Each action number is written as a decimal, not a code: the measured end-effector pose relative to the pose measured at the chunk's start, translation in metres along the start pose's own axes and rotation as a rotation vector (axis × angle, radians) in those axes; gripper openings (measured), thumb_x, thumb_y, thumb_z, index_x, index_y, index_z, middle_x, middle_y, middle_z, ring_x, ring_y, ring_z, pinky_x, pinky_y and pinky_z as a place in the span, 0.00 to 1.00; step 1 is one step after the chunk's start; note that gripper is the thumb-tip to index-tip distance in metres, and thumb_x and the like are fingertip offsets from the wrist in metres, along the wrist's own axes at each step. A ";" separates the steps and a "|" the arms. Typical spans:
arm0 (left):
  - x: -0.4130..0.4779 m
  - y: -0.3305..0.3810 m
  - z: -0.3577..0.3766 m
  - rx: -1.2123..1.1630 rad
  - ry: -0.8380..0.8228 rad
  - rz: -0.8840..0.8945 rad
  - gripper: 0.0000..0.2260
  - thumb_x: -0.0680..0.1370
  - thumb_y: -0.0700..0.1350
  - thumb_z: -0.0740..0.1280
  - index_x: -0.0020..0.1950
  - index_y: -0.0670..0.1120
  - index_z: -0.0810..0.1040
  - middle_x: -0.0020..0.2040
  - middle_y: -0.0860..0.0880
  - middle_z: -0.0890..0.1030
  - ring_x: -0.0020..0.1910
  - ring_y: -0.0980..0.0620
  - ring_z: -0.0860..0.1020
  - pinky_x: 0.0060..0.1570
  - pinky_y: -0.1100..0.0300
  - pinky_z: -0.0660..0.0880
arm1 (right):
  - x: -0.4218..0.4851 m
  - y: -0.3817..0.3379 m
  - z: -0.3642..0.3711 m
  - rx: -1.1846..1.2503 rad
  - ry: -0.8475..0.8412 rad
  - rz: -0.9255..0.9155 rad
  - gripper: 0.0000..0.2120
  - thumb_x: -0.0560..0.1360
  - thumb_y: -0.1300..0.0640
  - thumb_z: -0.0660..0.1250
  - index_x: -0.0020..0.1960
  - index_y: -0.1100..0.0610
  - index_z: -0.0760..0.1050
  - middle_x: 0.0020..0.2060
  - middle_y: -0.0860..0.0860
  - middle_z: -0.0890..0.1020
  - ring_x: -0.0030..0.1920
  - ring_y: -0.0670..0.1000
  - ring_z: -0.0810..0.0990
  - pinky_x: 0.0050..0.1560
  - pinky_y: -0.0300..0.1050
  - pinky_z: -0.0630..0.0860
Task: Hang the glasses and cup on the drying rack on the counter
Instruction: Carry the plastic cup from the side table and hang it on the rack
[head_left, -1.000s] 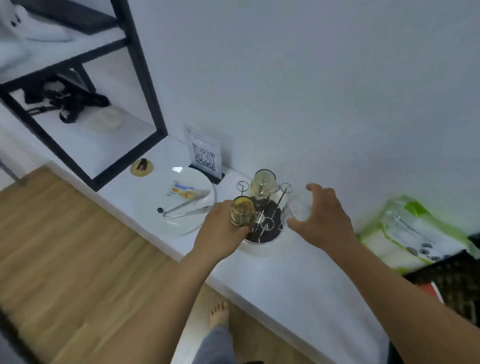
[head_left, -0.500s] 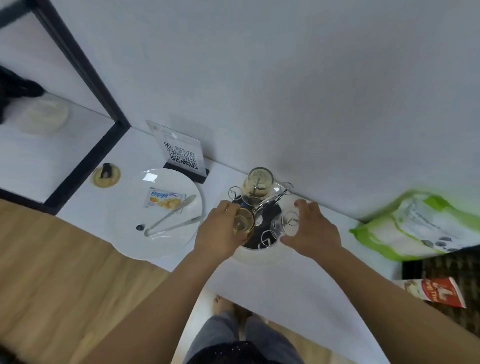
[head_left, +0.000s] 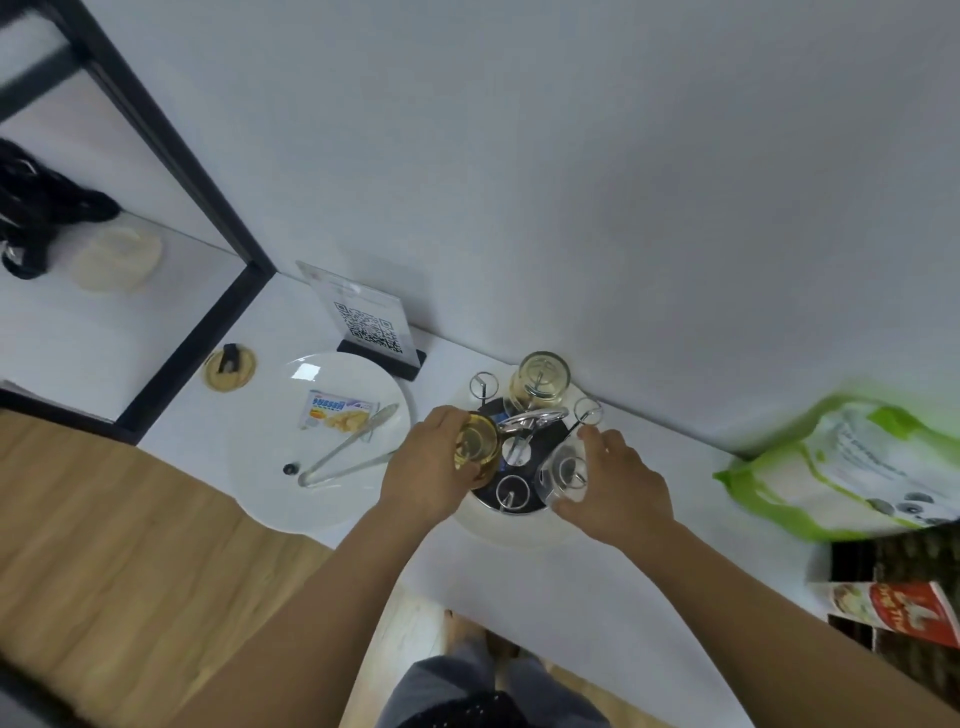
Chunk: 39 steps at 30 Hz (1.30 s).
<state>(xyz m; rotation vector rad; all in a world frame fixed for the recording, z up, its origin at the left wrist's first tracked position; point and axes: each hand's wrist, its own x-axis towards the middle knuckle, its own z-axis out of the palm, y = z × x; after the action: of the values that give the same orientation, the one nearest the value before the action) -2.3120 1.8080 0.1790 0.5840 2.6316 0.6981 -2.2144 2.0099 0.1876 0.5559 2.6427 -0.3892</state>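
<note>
Two bare forearms are seen reaching in from the bottom of the frame over the white tabletop (head_left: 545, 587), each hand occupied at the drying rack (head_left: 519, 467). The left hand (head_left: 426, 478) is wrapped around an amber glass (head_left: 475, 447), which is held mouth-down over a peg on the rack's left side, apparently so that it can be slid onto the wire and left to drain. The right hand (head_left: 618, 488) is closed on a clear glass (head_left: 563, 473), likewise inverted and lowered over a looped peg on the right; whether either glass is fully seated cannot be told. Between the two, an empty looped peg (head_left: 511, 491) is left standing at the rack's near edge. At the back of the rack, close to the wall, a third glass (head_left: 540, 382) is already hung upside down, with bare pegs on either side. To the left, a white plate (head_left: 270, 467) carrying metal tongs (head_left: 348, 449) and a small snack packet (head_left: 335, 413) is seen, with a QR-code stand (head_left: 369, 325) behind it. A green-and-white bag (head_left: 852, 457) is propped at far right. The task is judged to be well advanced.
</note>
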 end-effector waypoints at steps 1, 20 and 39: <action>0.000 0.000 0.000 -0.003 -0.005 -0.002 0.24 0.71 0.47 0.74 0.65 0.50 0.72 0.62 0.50 0.75 0.58 0.47 0.76 0.52 0.53 0.77 | 0.000 0.001 0.000 -0.004 -0.005 -0.005 0.41 0.66 0.36 0.72 0.71 0.49 0.57 0.63 0.51 0.70 0.59 0.54 0.75 0.43 0.45 0.71; 0.000 0.007 -0.001 0.004 0.019 -0.023 0.27 0.70 0.47 0.75 0.67 0.51 0.71 0.66 0.51 0.73 0.62 0.49 0.73 0.55 0.57 0.75 | -0.005 0.003 -0.006 -0.035 -0.003 -0.125 0.39 0.70 0.39 0.71 0.75 0.46 0.57 0.72 0.50 0.66 0.63 0.54 0.74 0.49 0.45 0.75; -0.002 0.024 -0.026 0.011 0.050 -0.090 0.29 0.73 0.49 0.74 0.72 0.51 0.68 0.73 0.50 0.69 0.69 0.47 0.69 0.63 0.55 0.70 | -0.013 0.002 -0.041 -0.046 0.072 -0.160 0.37 0.71 0.31 0.64 0.74 0.47 0.60 0.72 0.51 0.67 0.66 0.56 0.73 0.53 0.49 0.76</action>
<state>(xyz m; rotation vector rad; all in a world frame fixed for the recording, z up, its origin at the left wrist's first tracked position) -2.3143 1.8157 0.2138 0.4529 2.6901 0.6797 -2.2164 2.0214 0.2293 0.3511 2.7673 -0.3604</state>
